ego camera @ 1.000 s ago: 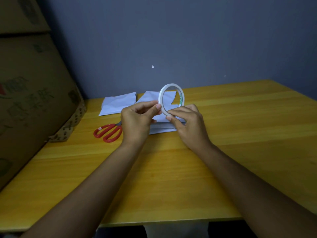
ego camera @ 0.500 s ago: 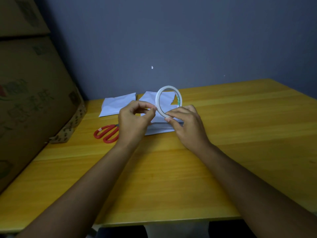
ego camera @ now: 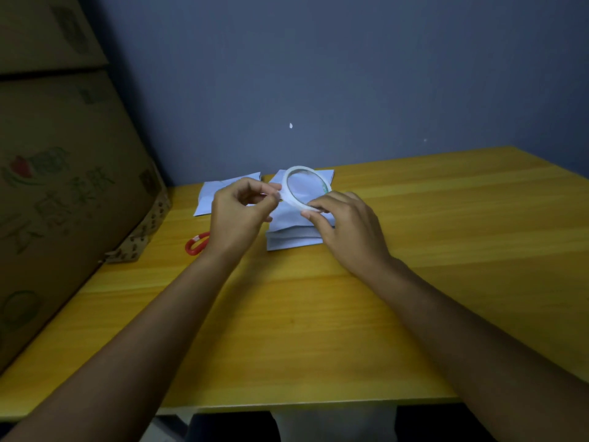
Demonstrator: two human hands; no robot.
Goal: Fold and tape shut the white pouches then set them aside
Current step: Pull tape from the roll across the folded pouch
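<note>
Both hands work above the white pouches (ego camera: 294, 231) near the surface's (ego camera: 414, 250) far edge: right hand (ego camera: 344, 224) grips a tape roll (ego camera: 304, 189), left hand (ego camera: 239, 212) pinches at its rim. Pouches look light and floppy, best held by their edges.

Your two arms enter from the bottom corners, both bare from the lowest visible part to the wrist, with no sleeve edge in view. Your left hand (ego camera: 237, 215) is bare: no glove, ring or band shows on the parts in view, and its wrist carries no watch or bracelet. Your right hand (ego camera: 347, 226) is bare too, with an unadorned wrist. The fingers (ego camera: 314, 208) are slim, with short, pale nails visible at the tips. The dim light blurs finer detail of your forearms.
</note>
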